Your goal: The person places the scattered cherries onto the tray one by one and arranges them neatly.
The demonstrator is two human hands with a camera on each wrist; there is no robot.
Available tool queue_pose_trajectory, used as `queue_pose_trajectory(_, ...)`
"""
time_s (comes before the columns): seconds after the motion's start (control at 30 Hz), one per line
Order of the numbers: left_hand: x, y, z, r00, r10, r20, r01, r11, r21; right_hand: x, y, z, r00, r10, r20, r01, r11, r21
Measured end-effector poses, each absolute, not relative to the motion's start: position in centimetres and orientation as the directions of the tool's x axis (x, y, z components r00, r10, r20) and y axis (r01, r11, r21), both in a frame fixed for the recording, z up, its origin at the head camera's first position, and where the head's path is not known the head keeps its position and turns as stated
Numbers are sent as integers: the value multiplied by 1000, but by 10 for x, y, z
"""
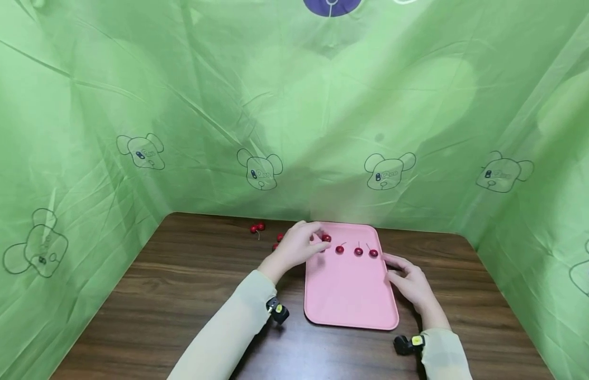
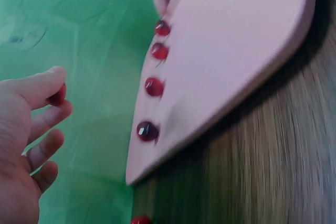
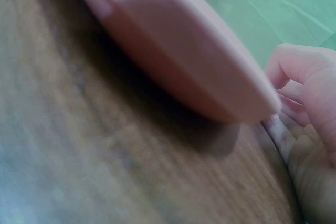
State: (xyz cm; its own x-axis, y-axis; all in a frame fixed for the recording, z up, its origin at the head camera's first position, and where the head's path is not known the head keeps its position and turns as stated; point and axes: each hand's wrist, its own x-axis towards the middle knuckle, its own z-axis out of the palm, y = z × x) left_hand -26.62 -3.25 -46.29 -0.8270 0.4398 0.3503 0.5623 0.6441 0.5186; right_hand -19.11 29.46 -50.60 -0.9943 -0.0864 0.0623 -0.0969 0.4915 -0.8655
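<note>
Left hand [image 1: 296, 247] over the far-left corner of the pink tray [image 1: 349, 295]; grip pinches one cherry [image 2: 56, 96] between thumb and fingertips. Four cherries [image 1: 358, 252] lie in a row on the tray just beside it. Right hand [image 1: 410, 282] rests at the tray's right edge, fingers loosely curled, holding nothing. Loose cherries [image 1: 257, 228] on worktop [image 1: 180, 295].

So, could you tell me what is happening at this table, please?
A person is handling cherries at a pink tray on a wooden table. The left hand pinches one cherry over the tray's far left corner. Several more cherries sit in a row on the tray; others lie on the table. The right hand rests at the tray's right edge.
</note>
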Motion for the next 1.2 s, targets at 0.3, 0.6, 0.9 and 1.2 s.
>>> queue_pose_trajectory(0.3, -269, 17, -472, -810, 480, 336, 580, 575, 577, -192, 294, -506, -993, -97, 64, -103, 477, -873)
queue_pose_trajectory(0.6, -256, 64, -490, -871, 407, 277, 475, 548, 689, -191, 296, -503, -995, -91, 50, -89, 490, -867)
queue_pose_trajectory(0.9, -244, 94, -506, -912, 350, 216, 391, 577, 717, -200, 305, -520, -992, -108, 71, -114, 467, -877)
queue_pose_trajectory(1.2, -239, 102, -521, -906, 371, 203, 414, 677, 609, -205, 310, -530, -987, -130, 89, -140, 456, -879)
